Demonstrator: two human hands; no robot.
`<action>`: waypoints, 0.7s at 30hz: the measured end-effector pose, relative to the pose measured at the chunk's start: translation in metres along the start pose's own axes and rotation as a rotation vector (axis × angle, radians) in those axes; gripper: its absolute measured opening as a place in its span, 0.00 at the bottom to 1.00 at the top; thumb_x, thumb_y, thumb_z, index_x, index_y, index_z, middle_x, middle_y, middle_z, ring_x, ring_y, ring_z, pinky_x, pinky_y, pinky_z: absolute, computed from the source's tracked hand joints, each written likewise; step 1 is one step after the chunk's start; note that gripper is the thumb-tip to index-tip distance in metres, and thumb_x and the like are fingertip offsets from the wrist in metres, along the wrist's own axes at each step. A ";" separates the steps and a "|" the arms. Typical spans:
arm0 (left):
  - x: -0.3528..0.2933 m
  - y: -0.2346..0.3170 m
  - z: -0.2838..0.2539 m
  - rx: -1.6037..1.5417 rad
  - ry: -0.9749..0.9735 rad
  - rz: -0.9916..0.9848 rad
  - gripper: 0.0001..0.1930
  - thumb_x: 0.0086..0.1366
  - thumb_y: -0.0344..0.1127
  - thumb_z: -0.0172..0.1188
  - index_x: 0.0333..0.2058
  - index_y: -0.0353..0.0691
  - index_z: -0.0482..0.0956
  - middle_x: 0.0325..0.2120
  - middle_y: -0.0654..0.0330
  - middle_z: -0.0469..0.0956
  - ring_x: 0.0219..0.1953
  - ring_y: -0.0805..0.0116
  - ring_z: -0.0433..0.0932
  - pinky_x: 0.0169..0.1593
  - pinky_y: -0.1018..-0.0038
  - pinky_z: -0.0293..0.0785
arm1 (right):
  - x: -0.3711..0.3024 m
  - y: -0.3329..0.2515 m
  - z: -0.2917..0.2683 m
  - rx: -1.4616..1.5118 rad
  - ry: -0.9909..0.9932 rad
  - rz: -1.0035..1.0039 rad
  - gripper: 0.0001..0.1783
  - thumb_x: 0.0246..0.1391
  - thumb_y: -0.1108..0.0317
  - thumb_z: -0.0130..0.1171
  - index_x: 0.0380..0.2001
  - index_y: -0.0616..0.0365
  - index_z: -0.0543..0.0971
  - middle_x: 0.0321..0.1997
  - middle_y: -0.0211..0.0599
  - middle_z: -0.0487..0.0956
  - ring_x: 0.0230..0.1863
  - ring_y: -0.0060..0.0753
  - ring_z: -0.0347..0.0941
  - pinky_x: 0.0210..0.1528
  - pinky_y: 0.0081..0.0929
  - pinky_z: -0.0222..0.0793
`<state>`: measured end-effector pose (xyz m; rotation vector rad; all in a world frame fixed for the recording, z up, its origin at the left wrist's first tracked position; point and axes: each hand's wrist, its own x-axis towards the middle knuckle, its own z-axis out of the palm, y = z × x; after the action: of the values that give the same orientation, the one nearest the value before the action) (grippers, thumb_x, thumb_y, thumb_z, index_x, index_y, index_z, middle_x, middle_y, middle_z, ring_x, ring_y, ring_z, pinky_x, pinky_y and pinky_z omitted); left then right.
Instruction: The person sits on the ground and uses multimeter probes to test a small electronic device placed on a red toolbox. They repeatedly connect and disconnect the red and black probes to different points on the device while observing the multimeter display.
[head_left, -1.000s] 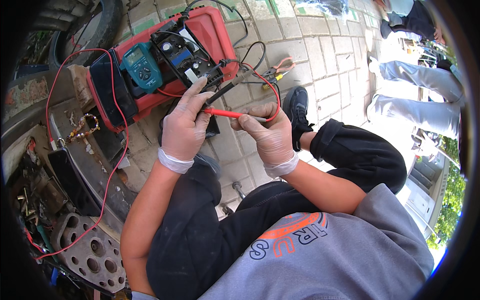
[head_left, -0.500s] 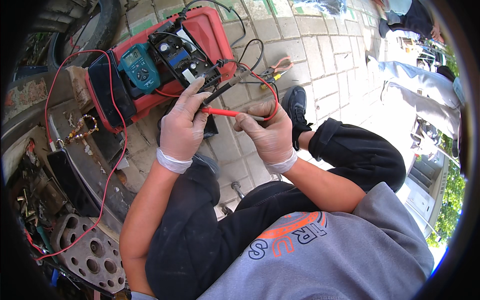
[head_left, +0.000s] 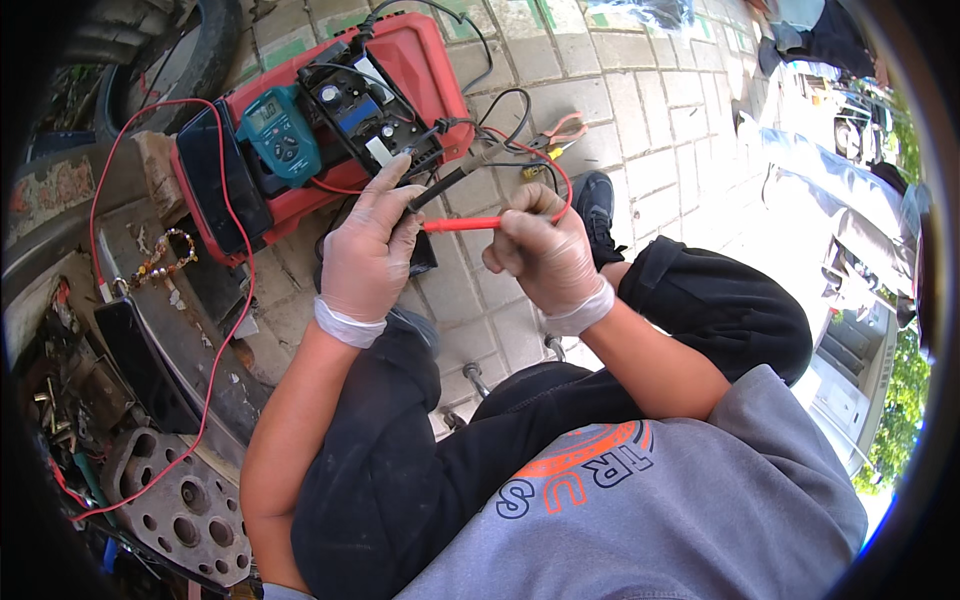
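My left hand [head_left: 365,255], in a thin clear glove, pinches the end of a black test probe [head_left: 440,188], its index finger stretched forward. Also gloved, my right hand [head_left: 552,250] grips a red test probe [head_left: 465,224] by its rear part. The red probe points left, its front end close to my left fingertips; whether they touch I cannot tell. Beyond the hands, a teal multimeter [head_left: 280,135] with a lit display lies beside an opened black device [head_left: 370,115] with exposed electronic parts. Both rest on a red toolbox [head_left: 435,65].
A dark phone [head_left: 225,170] lies on the toolbox's left part; another [head_left: 145,365] sits lower left, joined to a red cable [head_left: 222,335]. Pliers [head_left: 562,132] lie on the paving. A metal plate with holes [head_left: 185,505] is at lower left. Another person [head_left: 825,45] is far right.
My right hand has moved slightly right and up, drawing the red probe a little away from my left fingers. The left hand and black probe have hardly moved.
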<state>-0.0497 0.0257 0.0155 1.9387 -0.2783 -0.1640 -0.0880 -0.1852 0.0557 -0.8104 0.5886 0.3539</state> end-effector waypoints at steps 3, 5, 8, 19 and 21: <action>0.000 0.000 0.000 0.061 -0.005 0.018 0.14 0.62 0.24 0.64 0.47 0.40 0.81 0.58 0.52 0.78 0.45 0.51 0.85 0.46 0.66 0.81 | 0.009 -0.024 -0.010 0.222 -0.346 0.211 0.15 0.66 0.58 0.54 0.47 0.56 0.79 0.18 0.33 0.70 0.16 0.29 0.62 0.27 0.35 0.62; 0.000 0.000 0.000 0.094 -0.003 0.037 0.13 0.62 0.25 0.64 0.46 0.40 0.81 0.59 0.53 0.77 0.44 0.51 0.85 0.45 0.65 0.81 | 0.012 -0.038 -0.006 0.289 -0.530 0.167 0.24 0.71 0.49 0.47 0.52 0.57 0.81 0.22 0.39 0.76 0.18 0.31 0.65 0.28 0.36 0.63; 0.000 0.002 0.000 0.145 0.003 0.062 0.12 0.62 0.25 0.65 0.45 0.41 0.81 0.59 0.53 0.77 0.42 0.50 0.85 0.43 0.64 0.81 | 0.011 -0.056 0.016 0.122 -0.237 0.017 0.16 0.69 0.60 0.56 0.50 0.60 0.77 0.32 0.39 0.81 0.27 0.32 0.75 0.34 0.35 0.73; 0.000 0.005 -0.002 0.185 -0.033 0.030 0.07 0.64 0.30 0.65 0.40 0.44 0.83 0.57 0.53 0.78 0.38 0.50 0.85 0.39 0.63 0.82 | 0.054 -0.041 0.056 -1.172 -0.150 -0.638 0.12 0.59 0.71 0.64 0.44 0.64 0.79 0.33 0.39 0.83 0.34 0.25 0.81 0.39 0.26 0.76; 0.002 0.005 -0.001 0.203 -0.020 0.058 0.06 0.64 0.31 0.65 0.40 0.45 0.83 0.57 0.52 0.78 0.38 0.50 0.85 0.39 0.63 0.82 | 0.057 -0.034 0.043 -1.043 -0.149 -0.471 0.11 0.60 0.73 0.62 0.45 0.63 0.79 0.36 0.41 0.84 0.37 0.30 0.83 0.40 0.28 0.77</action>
<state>-0.0484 0.0247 0.0203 2.1279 -0.3759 -0.1203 -0.0107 -0.1697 0.0633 -1.8617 0.0123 0.2683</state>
